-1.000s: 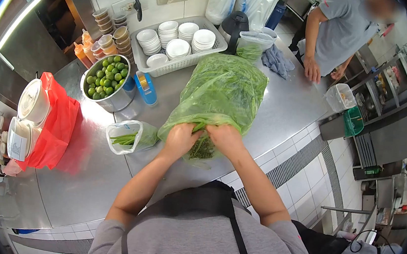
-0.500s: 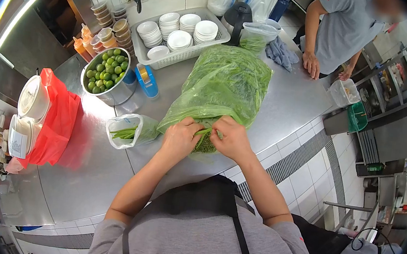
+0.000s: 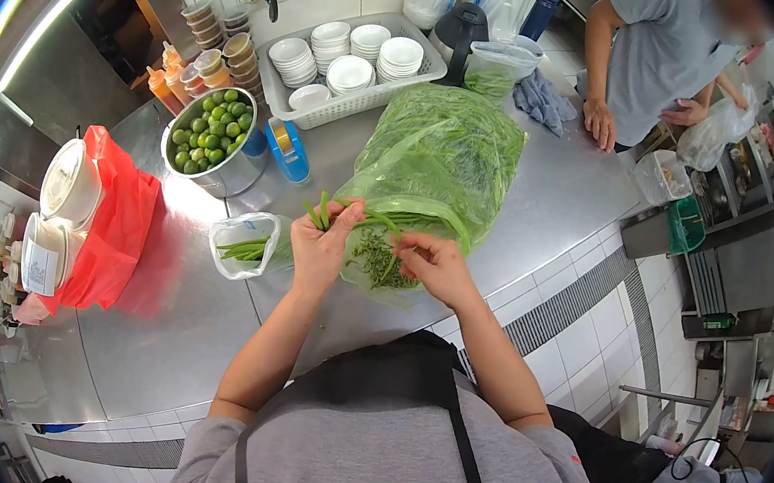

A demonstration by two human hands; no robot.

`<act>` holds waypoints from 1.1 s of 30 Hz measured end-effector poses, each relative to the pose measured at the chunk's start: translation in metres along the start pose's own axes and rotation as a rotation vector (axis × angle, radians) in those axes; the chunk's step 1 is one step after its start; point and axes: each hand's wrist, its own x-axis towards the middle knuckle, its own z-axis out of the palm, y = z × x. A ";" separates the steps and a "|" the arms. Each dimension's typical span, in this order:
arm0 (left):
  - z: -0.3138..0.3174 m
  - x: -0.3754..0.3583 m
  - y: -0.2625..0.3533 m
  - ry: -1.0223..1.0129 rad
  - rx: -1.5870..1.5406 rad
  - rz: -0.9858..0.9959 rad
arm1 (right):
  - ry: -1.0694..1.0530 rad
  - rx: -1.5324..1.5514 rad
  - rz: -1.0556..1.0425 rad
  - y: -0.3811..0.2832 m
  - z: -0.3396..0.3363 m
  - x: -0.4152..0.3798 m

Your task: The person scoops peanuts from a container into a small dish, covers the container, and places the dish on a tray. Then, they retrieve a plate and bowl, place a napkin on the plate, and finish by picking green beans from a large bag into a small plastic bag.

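Several green beans (image 3: 322, 210) stick out of my left hand (image 3: 322, 243), which is closed around them above the mouth of a large green plastic bag (image 3: 440, 143). My right hand (image 3: 434, 263) pinches at a thin green bean (image 3: 394, 233) to the right of the left hand. Long green vegetables fill the bag. Small green trimmings (image 3: 376, 259) lie in a heap below and between my hands. Left of my left hand, a small white plastic bag (image 3: 249, 248) stands with its mouth wide, cut green pieces inside.
A pot of green limes (image 3: 210, 133), a blue tape dispenser (image 3: 287, 151) and a rack of white bowls (image 3: 348, 72) stand behind. Containers in a red bag (image 3: 115, 222) are at left. A co-worker (image 3: 650, 71) stands at the far right, one hand on the steel counter (image 3: 576, 191).
My left hand has risen slightly and turned, showing bean ends above its fingers. My hands have moved apart, uncovering the trimmings. The co-worker now holds a clear plastic bag.
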 end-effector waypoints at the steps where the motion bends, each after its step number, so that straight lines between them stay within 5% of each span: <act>1: 0.001 -0.001 -0.001 0.013 -0.021 0.012 | 0.003 -0.001 -0.002 0.000 -0.001 0.000; 4: 0.000 -0.007 -0.003 0.022 -0.053 0.030 | -0.002 0.143 0.076 0.002 -0.003 0.000; 6: -0.002 -0.014 -0.002 0.023 -0.061 0.037 | 0.171 0.591 0.012 0.007 -0.010 0.002; 10: -0.011 -0.017 0.006 0.040 -0.332 0.003 | 0.316 0.371 -0.063 0.023 -0.027 0.013; 12: -0.009 -0.017 0.005 -0.032 -0.397 -0.017 | 0.296 -0.899 -0.620 0.030 -0.021 0.015; 14: 0.005 -0.019 0.004 -0.004 -0.445 -0.287 | 0.221 -1.047 -0.489 0.038 -0.013 0.020; 16: 0.004 -0.019 -0.011 -0.099 -0.471 -0.348 | 0.146 -1.188 -0.356 0.042 -0.012 0.026; 20: 0.007 -0.017 -0.009 -0.303 0.114 -0.405 | 0.152 -1.218 -0.485 0.041 -0.011 0.030; 22: 0.011 -0.019 0.000 -0.310 0.787 0.174 | 0.182 -1.137 -0.560 0.030 -0.007 0.024; 25: 0.009 -0.011 -0.017 -0.367 1.159 0.312 | 0.137 -0.949 -0.584 0.009 0.000 0.011; 33: 0.002 -0.014 -0.012 -0.423 1.169 0.287 | 0.264 -0.974 -0.580 0.007 -0.022 0.004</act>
